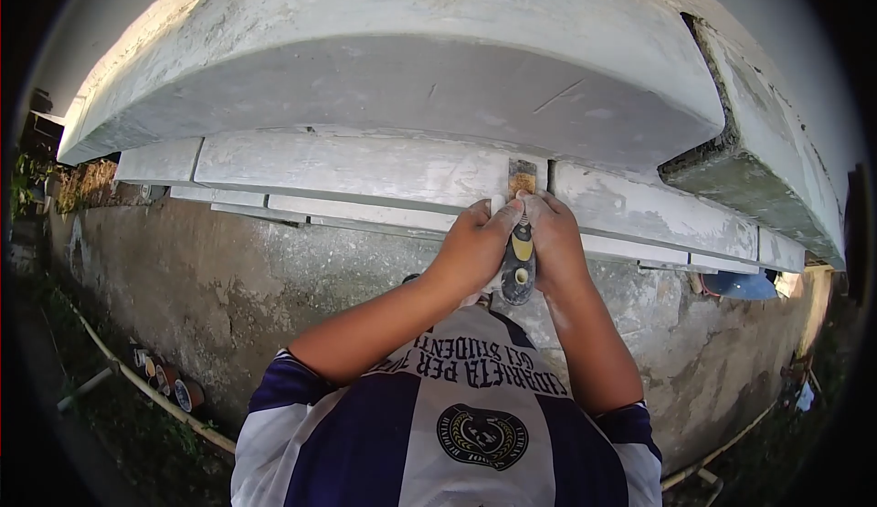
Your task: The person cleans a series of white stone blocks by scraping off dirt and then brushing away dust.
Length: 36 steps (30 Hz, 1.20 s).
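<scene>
A putty knife [520, 249] with a black and yellow handle is held in front of my chest, blade upward. Its short metal blade [523, 176] is stained brown and overlaps the white ledge [365, 169]. My left hand [477, 244] is closed on the knife from the left, thumb on the handle near the blade. From the right, my right hand [554, 236] grips the same place, its thumb meeting the left one. A small white piece [497, 204] shows beside my left fingers. Pale dust coats the fingers.
Above the hands juts a thick white concrete overhang [384, 78], with a separate block [758, 132] to its right. Behind the arms stands a patchy wall [210, 269]. A bamboo pole [155, 397] and several pots [187, 395] lie low at left; a blue rounded object [742, 285] is at right.
</scene>
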### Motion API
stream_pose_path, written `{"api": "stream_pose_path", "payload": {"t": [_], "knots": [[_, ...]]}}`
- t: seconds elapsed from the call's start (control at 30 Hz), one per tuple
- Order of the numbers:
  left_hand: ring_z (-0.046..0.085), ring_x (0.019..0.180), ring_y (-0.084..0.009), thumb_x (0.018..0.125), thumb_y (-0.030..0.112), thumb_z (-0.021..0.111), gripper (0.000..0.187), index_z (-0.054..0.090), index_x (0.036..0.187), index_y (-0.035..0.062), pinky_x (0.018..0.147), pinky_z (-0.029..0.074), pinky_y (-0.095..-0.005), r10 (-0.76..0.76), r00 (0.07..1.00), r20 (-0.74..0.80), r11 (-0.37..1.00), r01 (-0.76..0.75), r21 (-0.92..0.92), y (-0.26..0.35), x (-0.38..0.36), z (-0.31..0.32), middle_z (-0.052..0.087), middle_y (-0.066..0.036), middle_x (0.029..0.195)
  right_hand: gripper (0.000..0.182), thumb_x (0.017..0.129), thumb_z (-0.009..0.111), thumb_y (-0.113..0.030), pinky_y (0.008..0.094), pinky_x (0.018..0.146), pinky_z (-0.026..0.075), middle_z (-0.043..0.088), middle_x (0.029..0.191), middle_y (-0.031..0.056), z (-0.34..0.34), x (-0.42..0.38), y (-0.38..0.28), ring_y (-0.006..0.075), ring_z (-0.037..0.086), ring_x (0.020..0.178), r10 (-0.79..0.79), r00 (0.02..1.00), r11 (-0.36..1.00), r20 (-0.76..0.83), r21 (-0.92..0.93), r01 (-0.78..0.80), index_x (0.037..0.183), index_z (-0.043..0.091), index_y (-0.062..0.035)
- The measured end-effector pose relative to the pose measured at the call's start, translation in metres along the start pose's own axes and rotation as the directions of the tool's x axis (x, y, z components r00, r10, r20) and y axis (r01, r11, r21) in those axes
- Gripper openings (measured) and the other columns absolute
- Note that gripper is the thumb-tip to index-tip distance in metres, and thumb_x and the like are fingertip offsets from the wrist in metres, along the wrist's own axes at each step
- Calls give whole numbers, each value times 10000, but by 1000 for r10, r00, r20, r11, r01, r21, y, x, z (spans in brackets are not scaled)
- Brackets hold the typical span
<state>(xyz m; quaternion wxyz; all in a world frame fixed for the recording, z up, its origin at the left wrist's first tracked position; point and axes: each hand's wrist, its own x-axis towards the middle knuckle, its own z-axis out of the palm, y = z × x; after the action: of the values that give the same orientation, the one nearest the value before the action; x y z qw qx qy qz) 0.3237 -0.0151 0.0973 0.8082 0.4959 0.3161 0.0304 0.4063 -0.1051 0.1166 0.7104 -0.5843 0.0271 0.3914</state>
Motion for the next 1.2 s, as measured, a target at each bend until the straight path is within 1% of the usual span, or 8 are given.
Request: {"api": "stream_pose_path", "payload": {"t": [0.27, 0.3, 0.43, 0.63, 0.9, 1.13, 1.17, 1.2], "knots": [[630, 1032, -167, 1020, 299, 579, 622, 402, 1335, -207, 884, 496, -233, -34, 999, -13, 997, 35, 63, -12, -36, -1, 651, -195, 1156, 202, 998, 533, -144, 273, 638, 488, 629, 891, 69, -3, -28, 16, 129, 613, 751, 8, 1000, 1000, -25, -19, -8, 1066, 611, 29], [641, 986, -160, 1019, 302, 581, 567, 445, 1302, -170, 847, 513, -245, -36, 998, 45, 996, 39, -78, -11, -29, 0, 658, -173, 1112, 186, 997, 527, -136, 270, 631, 490, 628, 884, 66, -2, -23, 13, 126, 611, 728, 19, 999, 999, -33, -30, -20, 1063, 604, 20], [619, 837, -123, 1027, 271, 560, 382, 561, 1151, -91, 730, 499, -247, -24, 1000, -14, 989, 22, -147, 10, -17, 8, 662, -98, 943, 153, 998, 510, -121, 268, 630, 499, 625, 871, 61, 3, -9, 3, 123, 615, 717, -31, 999, 997, 13, 70, 30, 1055, 587, -2], [657, 911, -131, 1039, 258, 542, 408, 498, 1244, -91, 775, 534, -253, -7, 998, 60, 999, 9, -32, -9, -36, -4, 661, -114, 1039, 144, 1008, 497, -114, 266, 620, 498, 624, 870, 55, 6, -35, 15, 123, 612, 699, 43, 996, 996, -81, 81, -37, 1046, 585, -7], [632, 890, -147, 1006, 344, 576, 540, 520, 1177, -166, 770, 511, -260, -50, 999, -7, 987, 49, -153, 12, -19, 3, 673, -157, 984, 153, 986, 553, -124, 256, 640, 494, 634, 884, 44, 6, -12, 8, 112, 613, 733, -39, 999, 992, 14, 120, 37, 1058, 608, 0], [663, 899, -128, 1033, 258, 555, 395, 516, 1220, -88, 767, 531, -245, -45, 999, 11, 997, 45, -58, -5, -28, -3, 671, -113, 1035, 149, 990, 551, -124, 274, 636, 499, 630, 880, 55, 5, -23, 17, 126, 614, 723, -22, 1000, 997, -13, 73, 23, 1061, 596, 0], [609, 811, -133, 1011, 331, 572, 438, 557, 1059, -105, 691, 495, -261, 44, 998, -45, 986, -51, -161, 4, -27, 6, 647, -127, 908, 151, 996, 526, -116, 286, 641, 504, 629, 887, 67, 6, -14, 11, 136, 618, 726, -22, 1000, 997, -5, 72, 23, 1069, 585, 1], [611, 803, -133, 1013, 318, 570, 426, 553, 1067, -104, 686, 497, -262, 31, 999, -36, 990, -36, -139, 6, -18, 4, 647, -127, 909, 153, 1002, 502, -109, 298, 647, 508, 627, 895, 80, 7, -6, 5, 147, 622, 728, -26, 1000, 997, 4, 70, 26, 1078, 574, 2]]}}
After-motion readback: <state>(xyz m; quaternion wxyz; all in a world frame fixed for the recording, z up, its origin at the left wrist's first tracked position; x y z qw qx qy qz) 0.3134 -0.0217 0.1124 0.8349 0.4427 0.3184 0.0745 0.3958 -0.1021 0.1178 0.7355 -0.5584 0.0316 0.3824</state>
